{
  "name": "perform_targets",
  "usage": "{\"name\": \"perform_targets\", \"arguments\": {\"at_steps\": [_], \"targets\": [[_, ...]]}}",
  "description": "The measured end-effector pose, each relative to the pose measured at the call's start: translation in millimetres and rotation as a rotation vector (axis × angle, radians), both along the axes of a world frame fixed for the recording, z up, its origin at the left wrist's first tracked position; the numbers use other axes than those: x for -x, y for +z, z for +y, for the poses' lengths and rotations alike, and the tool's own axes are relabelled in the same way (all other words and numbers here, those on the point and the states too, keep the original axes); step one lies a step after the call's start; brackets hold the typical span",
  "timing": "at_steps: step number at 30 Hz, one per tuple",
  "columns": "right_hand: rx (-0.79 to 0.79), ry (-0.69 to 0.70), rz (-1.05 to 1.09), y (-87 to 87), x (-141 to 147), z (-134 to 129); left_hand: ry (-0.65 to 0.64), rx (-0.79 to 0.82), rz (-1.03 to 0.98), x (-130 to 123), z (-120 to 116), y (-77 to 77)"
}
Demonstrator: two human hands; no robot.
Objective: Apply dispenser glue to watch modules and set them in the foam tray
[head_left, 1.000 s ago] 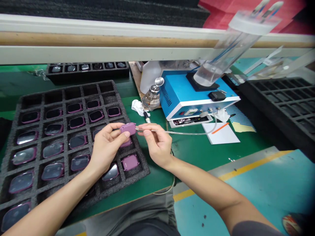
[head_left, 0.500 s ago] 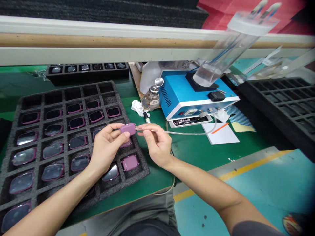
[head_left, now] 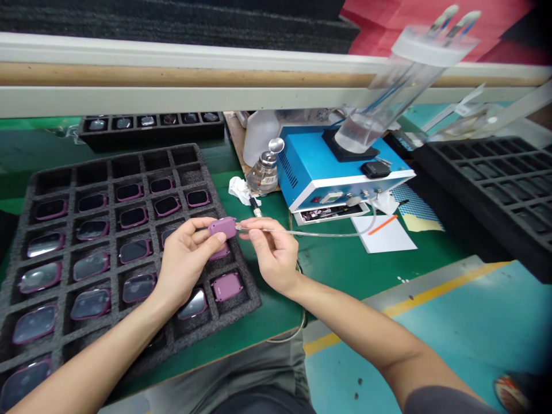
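Above the right side of a dark foam tray (head_left: 196,158), my left hand (head_left: 190,253) is closed around a purple watch case (head_left: 223,227), pinched between thumb and fingers. My right hand (head_left: 276,250) pinches the end of a clear thin tube (head_left: 323,234), its tip touching or very near the case's right end. The tube runs back to a blue box-shaped machine (head_left: 310,155). More purple cases with dark glass fronts sit in the tray's compartments. One purple case (head_left: 227,286) lies back side up in the near right compartment.
A glass bottle (head_left: 264,175) and a crumpled white tissue (head_left: 239,190) stand behind my hands. A clear cylinder (head_left: 366,123) rests on the machine. White paper with an orange stick (head_left: 383,225) lies right; another black tray (head_left: 487,190) is farther right.
The view has shifted very slightly. Both hands keep their hold on the watch case and the tube, with almost no movement.
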State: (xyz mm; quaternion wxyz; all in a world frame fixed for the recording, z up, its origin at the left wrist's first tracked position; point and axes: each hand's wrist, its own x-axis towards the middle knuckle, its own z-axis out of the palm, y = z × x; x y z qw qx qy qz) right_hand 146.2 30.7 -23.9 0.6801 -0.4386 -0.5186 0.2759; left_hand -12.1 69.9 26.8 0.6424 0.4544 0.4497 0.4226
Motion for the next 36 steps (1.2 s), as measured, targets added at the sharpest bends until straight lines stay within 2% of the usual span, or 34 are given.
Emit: {"name": "perform_targets", "arguments": {"at_steps": [8, 10, 12, 15, 18, 21, 24, 26, 28, 31, 34, 36], "targets": [[-0.034, 0.002, 0.004, -0.4, 1, -2, 0.007, -0.028, 0.02, 0, -3, -2.6], [-0.033, -0.021, 0.007, 0.6, 1, -4, 0.043, -0.103, 0.072, 1, 0, -1.0], [-0.038, -0.049, 0.013, 1.2, 1, -5, 0.123, -0.248, 0.155, 6, 5, 1.0], [-0.039, -0.067, 0.022, -0.1, 0, -6, 0.205, -0.5, 0.399, 14, 15, 2.1], [-0.017, -0.063, 0.014, -3.6, -1, -5, 0.094, -0.655, 0.746, 19, 22, -2.3], [-0.009, -0.063, -0.001, -6.9, -3, -5, -0.033, -0.763, 1.065, 20, 24, -10.4], [-0.013, -0.07, 0.0, -6.8, -4, -4, -0.026, -0.835, 1.304, 23, 22, -15.0], [-0.019, -0.075, 0.007, -4.8, -4, -4, -0.049, -0.85, 1.404, 27, 20, -11.9], [-0.022, -0.071, 0.016, -2.4, -4, -4, -0.117, -0.871, 1.467, 26, 22, -2.2], [-0.011, -0.06, 0.017, -1.1, -3, -4, -0.202, -0.961, 1.41, 5, 41, 20.2], [-0.007, -0.072, 0.008, -2.5, -3, -4, -0.282, -1.121, 1.153, -46, 85, 38.3], [-0.006, -0.09, 0.004, -3.5, -4, -2, -0.348, -1.207, 1.029, -85, 118, 43.5]]}}
